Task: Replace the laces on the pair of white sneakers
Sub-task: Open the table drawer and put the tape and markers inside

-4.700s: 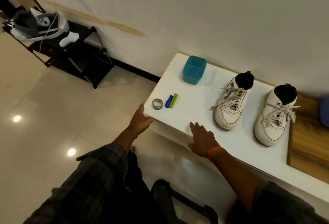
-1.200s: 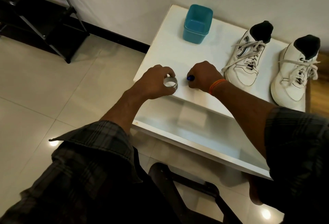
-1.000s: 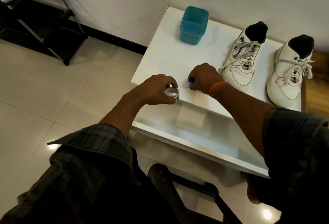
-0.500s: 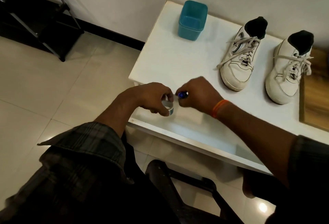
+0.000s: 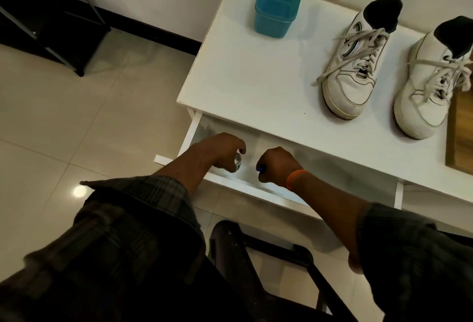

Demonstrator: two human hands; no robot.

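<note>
Two white sneakers with loosened grey-white laces stand on the white table (image 5: 250, 86): the left sneaker (image 5: 355, 66) and the right sneaker (image 5: 432, 83), toes toward me. My left hand (image 5: 222, 151) grips a small roll of tape (image 5: 238, 161) over the lower shelf (image 5: 245, 173). My right hand (image 5: 276, 164) is curled round small blue and green items; only a blue tip (image 5: 261, 168) shows. Both hands sit below the tabletop's front edge, well short of the sneakers.
A teal plastic tub (image 5: 277, 4) stands at the table's far left by the wall. A wooden board (image 5: 460, 129) lies at the right edge. A black rack (image 5: 51, 19) stands on the tiled floor at left. A dark stool (image 5: 256, 257) is below me.
Both hands picked the tape roll and the blue and green items off the tabletop and lowered them over the front edge to the shelf below. The camera moved closer.
</note>
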